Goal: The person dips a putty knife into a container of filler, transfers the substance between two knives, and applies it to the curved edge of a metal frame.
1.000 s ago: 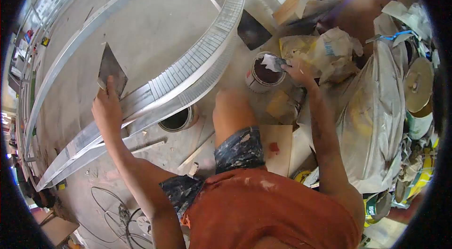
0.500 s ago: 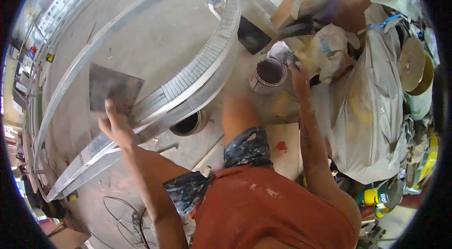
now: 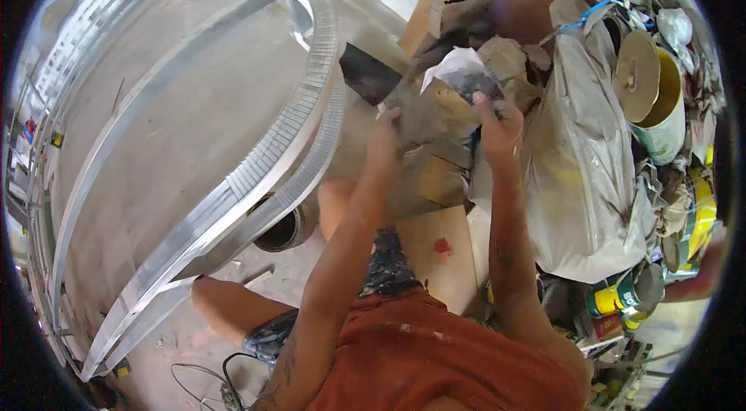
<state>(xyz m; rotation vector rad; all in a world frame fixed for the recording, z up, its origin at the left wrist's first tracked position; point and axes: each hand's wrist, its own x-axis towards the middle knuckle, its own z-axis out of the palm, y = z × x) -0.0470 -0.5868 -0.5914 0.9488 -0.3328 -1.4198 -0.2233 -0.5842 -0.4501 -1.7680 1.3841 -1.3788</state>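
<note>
The left hand point(image 3: 386, 123), its fingers pinched together as far as the blur shows, has hold of the plate point(image 3: 423, 117) and has swung over to the upper middle of the frame. The right hand point(image 3: 501, 122), closed on the scraper point(image 3: 479, 83), is near it but apart. That puts the work, I judge, at the two tools: neither hand is on the hoop point(image 3: 299, 112), which curves through the left half of the frame. The blurred plate lies between the hands; the scraper, right of centre near the top, carries white putty point(image 3: 453, 64).

Half a second ago the plate was out by the hoop at left and the scraper was at the rim of a can. That can is now out of sight, probably behind the plate. The hoop sits further left, since the view has turned too.
</note>
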